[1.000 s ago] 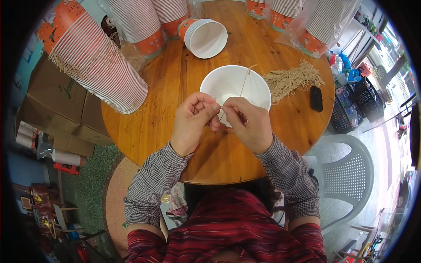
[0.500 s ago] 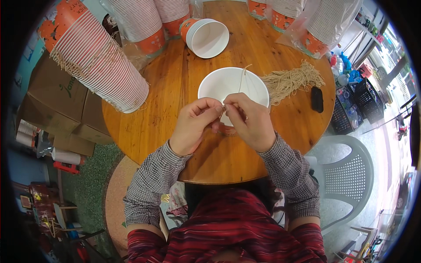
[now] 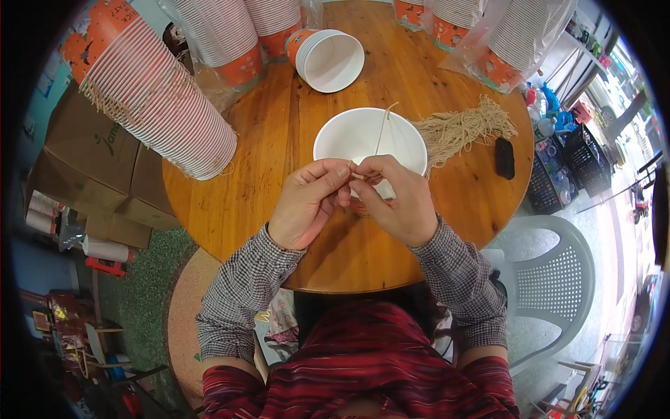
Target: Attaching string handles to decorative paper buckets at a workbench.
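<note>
We counted two bare hands, the left hand [image 3: 306, 200] and the right hand [image 3: 403, 197], meeting over the near rim of one white-lined bucket [image 3: 335, 140], upright on the round wooden counter [image 3: 405, 80]. Each grip was pinching thin tan cord [image 3: 382, 131], which ran from the bucket's far rim toward the fingers — those fingers hid its near end and part of the rim from us.

Just right of the bucket we had one bundle of loose cords [image 3: 474, 131], too tangled to count, with one black oblong object [image 3: 504, 159] near it. One short nested stack [image 3: 328, 64] lay on its side farther back. We saw one tall stack [image 3: 164, 101] at left, at least two bagged stacks [image 3: 218, 35] behind it, and three on the far right — plus one grey chair [image 3: 515, 269] beside the counter.
</note>
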A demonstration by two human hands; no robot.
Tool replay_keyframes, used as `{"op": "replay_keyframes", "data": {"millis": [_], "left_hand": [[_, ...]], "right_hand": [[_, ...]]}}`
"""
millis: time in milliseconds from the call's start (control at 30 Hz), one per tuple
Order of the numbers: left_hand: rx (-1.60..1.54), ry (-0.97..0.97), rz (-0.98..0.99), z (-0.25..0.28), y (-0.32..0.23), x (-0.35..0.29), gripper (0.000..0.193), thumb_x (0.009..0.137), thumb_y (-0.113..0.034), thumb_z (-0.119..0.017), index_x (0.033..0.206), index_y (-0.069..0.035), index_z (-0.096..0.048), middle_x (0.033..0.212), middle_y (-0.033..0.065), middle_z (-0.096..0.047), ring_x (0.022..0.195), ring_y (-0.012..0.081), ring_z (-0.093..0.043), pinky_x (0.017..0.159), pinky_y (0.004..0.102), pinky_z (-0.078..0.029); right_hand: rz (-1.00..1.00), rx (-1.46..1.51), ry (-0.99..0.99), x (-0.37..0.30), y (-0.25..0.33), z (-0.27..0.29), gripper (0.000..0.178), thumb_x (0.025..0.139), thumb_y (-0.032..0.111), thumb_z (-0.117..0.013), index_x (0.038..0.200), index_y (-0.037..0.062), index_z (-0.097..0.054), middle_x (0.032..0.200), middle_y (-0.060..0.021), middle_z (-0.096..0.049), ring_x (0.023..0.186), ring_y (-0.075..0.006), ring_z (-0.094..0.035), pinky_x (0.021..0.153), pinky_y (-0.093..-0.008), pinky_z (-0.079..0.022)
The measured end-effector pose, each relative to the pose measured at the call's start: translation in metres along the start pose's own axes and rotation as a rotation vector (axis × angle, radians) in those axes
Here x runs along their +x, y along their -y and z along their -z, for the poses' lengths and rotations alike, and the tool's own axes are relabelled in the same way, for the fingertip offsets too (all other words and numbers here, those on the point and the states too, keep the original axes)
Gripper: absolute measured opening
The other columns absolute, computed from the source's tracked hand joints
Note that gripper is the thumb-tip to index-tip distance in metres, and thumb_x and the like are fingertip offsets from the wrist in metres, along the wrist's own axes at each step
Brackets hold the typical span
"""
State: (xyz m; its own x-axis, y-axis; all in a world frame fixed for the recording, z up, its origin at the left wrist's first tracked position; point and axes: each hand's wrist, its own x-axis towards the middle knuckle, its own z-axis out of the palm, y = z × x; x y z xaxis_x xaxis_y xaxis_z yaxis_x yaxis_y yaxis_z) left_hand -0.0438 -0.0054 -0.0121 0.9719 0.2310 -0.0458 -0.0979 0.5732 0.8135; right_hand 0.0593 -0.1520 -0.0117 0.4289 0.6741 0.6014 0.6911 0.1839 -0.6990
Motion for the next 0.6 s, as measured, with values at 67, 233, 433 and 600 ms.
{"op": "replay_keyframes", "data": {"millis": [67, 233, 433, 600], "left_hand": [[0.014, -0.004, -0.014, 0.000, 0.000, 0.000, 0.019, 0.095, -0.011, -0.056, 0.107, 0.003, -0.063, 0.087, 0.0036, -0.064, 0.071, 0.0095, -0.057, 0.067, 0.0231, -0.050], [0.143, -0.075, -0.047, -0.005, -0.007, -0.007, 0.017, 0.094, -0.006, -0.055, 0.106, 0.003, -0.063, 0.087, 0.0039, -0.063, 0.071, 0.0094, -0.057, 0.067, 0.0231, -0.049], [0.609, -0.090, -0.264, 0.003, -0.005, -0.007, 0.019, 0.090, 0.002, -0.055, 0.106, 0.001, -0.064, 0.081, -0.0015, -0.057, 0.070, 0.0049, -0.052, 0.064, 0.0194, -0.043], [0.803, -0.222, -0.312, 0.007, -0.006, -0.010, 0.007, 0.087, 0.000, -0.061, 0.092, 0.000, -0.066, 0.078, -0.0030, -0.054, 0.065, 0.0039, -0.046, 0.059, 0.0186, -0.039]], "right_hand": [[-0.017, 0.003, -0.004, -0.001, -0.002, -0.001, 0.020, 0.087, 0.006, -0.064, 0.104, 0.0011, -0.054, 0.090, -0.0147, -0.066, 0.082, -0.0258, -0.068, 0.071, -0.0330, -0.054], [-0.100, 0.003, 0.014, -0.001, -0.005, -0.002, 0.012, 0.090, 0.007, -0.059, 0.101, 0.0017, -0.056, 0.090, -0.0139, -0.065, 0.080, -0.0282, -0.066, 0.068, -0.0337, -0.053], [-0.019, -0.069, 0.018, 0.000, -0.008, -0.006, 0.011, 0.088, 0.008, -0.059, 0.097, 0.0025, -0.057, 0.087, -0.0123, -0.063, 0.079, -0.0307, -0.063, 0.068, -0.0355, -0.051], [-0.009, -0.098, 0.037, 0.001, -0.009, -0.009, 0.008, 0.089, 0.008, -0.059, 0.095, 0.0026, -0.058, 0.085, -0.0125, -0.062, 0.077, -0.0309, -0.063, 0.066, -0.0362, -0.050]]}}
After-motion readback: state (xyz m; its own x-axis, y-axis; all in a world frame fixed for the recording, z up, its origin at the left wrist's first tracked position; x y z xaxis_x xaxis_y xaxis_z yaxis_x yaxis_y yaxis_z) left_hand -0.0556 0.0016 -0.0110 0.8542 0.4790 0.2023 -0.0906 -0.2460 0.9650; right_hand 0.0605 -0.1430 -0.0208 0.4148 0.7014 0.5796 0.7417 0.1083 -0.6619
